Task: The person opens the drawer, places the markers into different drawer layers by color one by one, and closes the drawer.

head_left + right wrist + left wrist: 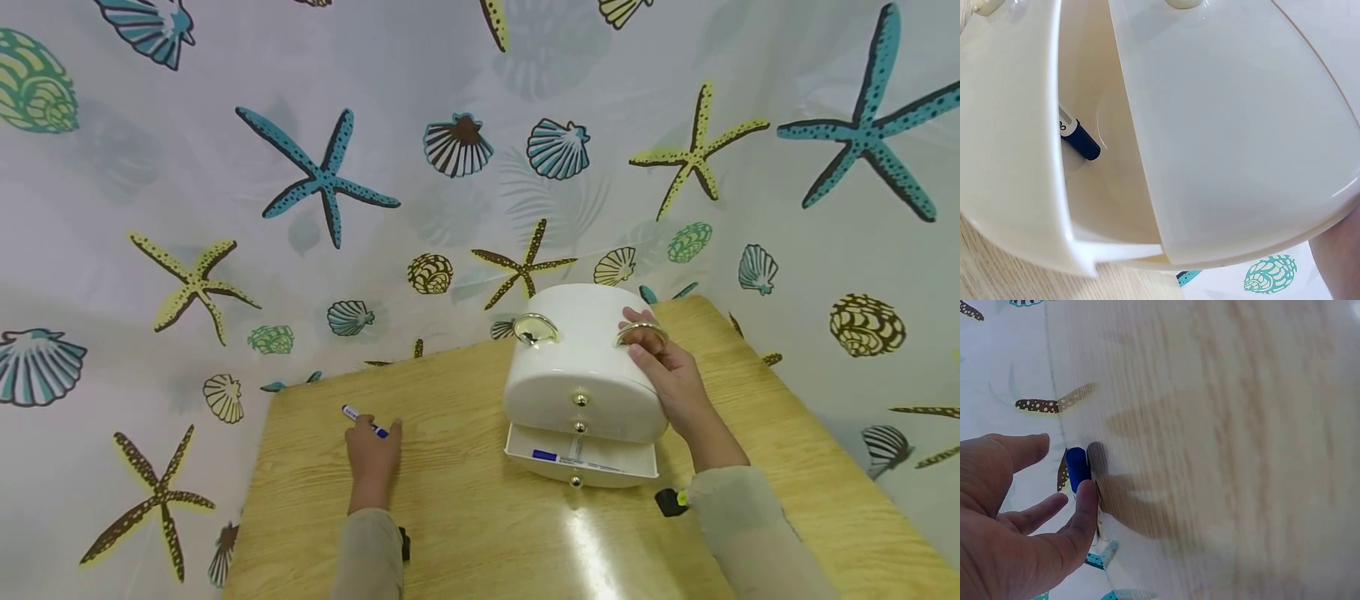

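Observation:
My left hand (372,454) is at the left of the table, over a white marker with blue ends (349,412). In the left wrist view its thumb and fingers are spread apart, one fingertip right at the marker's blue cap (1077,469). A glossy white drawer box (585,367) with gold knobs stands to the right. Its bottom drawer (630,477) is pulled out, and a marker with a blue cap (544,455) lies inside; the right wrist view also shows a capped marker end (1085,142). My right hand (671,375) holds the gold handle (643,328) on the box's right top.
A second gold handle (536,327) rises from the box's left top. The wooden table (457,517) backs onto a curtain (420,208) printed with starfish and shells. Beside the right cuff is a small black-and-yellow item (671,502).

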{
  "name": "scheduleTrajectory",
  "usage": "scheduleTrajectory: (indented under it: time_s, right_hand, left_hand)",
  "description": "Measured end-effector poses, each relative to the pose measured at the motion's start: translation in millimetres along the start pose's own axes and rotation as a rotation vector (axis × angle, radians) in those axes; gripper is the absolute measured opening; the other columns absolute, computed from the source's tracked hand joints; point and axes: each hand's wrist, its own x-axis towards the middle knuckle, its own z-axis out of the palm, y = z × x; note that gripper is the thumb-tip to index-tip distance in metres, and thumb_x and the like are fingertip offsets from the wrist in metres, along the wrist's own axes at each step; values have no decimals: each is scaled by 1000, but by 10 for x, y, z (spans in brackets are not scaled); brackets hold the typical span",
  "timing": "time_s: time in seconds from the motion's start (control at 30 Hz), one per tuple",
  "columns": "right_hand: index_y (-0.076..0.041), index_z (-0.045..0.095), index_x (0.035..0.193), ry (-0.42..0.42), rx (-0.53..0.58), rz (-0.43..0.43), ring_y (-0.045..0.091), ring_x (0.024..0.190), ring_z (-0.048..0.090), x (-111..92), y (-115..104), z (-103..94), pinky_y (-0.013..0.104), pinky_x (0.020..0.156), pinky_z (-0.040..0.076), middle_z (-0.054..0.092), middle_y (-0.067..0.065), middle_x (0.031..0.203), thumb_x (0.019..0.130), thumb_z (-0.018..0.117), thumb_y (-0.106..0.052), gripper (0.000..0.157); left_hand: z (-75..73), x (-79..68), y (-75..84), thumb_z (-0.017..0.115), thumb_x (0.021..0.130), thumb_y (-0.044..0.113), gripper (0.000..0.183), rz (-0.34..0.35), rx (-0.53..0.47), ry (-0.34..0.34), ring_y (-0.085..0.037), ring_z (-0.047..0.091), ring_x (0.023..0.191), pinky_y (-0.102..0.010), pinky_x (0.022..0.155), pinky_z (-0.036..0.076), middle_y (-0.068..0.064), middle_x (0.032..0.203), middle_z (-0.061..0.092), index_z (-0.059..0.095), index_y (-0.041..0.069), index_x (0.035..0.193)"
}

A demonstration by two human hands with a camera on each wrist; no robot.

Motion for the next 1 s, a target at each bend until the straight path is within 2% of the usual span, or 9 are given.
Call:
scheduleTrajectory:
  time_s: [0.17,0.37,0.73,1.0]
  right_hand:
    - [-8,73,118,3,4,5,13,166,13,0,0,9,36,137,0,49,-4,165,109,60,-15,17]
    - [-9,72,117,-5,0,5,15,166,13,-11,-2,18,35,137,1,49,-3,165,109,60,-15,16]
    - [-9,72,120,4,-7,17,12,166,13,-8,-10,-4,38,137,-1,48,-5,166,109,60,-17,18]
    - [-7,72,121,8,-1,19,13,166,12,-9,-8,-10,39,137,-1,48,-5,166,109,60,-16,19]
  left_hand:
    - [2,31,11,61,106,22,53,19,22,33,-53,56,120,-63,101,51,-39,131,50,51,-13,143]
    - [-24,79,3,58,107,19,47,-1,-1,34,-51,56,116,-62,99,51,-37,130,49,52,-13,141]
    - [-77,110,42,56,95,7,47,5,5,7,-48,52,110,-62,95,49,-37,129,50,52,-13,138]
    - [-149,99,89,58,95,8,49,26,62,-57,-51,56,117,-63,95,51,-39,132,53,52,-12,139]
